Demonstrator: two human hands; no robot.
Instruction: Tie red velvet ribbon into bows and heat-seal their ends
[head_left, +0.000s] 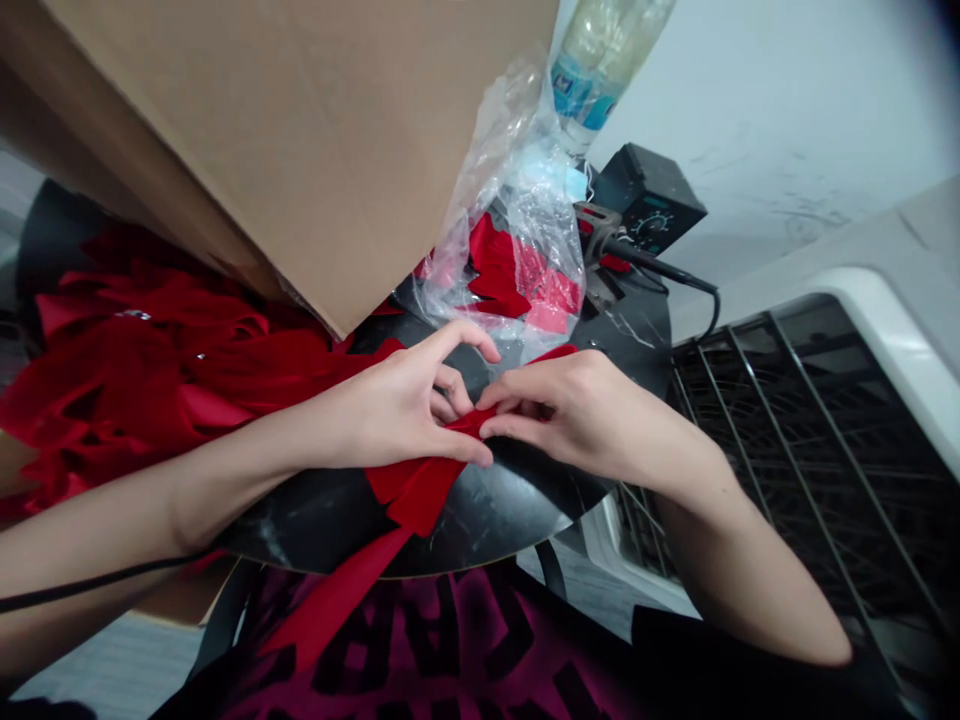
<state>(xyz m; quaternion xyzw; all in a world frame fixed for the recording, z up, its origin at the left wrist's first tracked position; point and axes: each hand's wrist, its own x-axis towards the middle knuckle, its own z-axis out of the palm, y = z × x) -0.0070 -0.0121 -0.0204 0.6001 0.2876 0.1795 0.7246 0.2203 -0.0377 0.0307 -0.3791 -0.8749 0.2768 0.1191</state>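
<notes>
A red velvet ribbon bow (424, 490) lies over the dark round table, its tails hanging past the near edge towards my lap. My right hand (562, 405) pinches the gathered middle of the bow between thumb and fingertips. On the other side my left hand (405, 400) curls around the same gathered part, thumb along the near side, index finger lifted and bent, the other fingers tucked against the ribbon. Part of the bow is hidden behind both hands. A big heap of red ribbon bows (165, 360) covers the left of the table beside my left forearm.
A large cardboard box (300, 130) stands at the back left. Behind my hands is a clear plastic bag (517, 220) with red pieces. A bottle (600, 70), a black box with a dial (649, 200) and a black cable (675, 270) are near the wall. A white-framed grille (810, 400) stands at right.
</notes>
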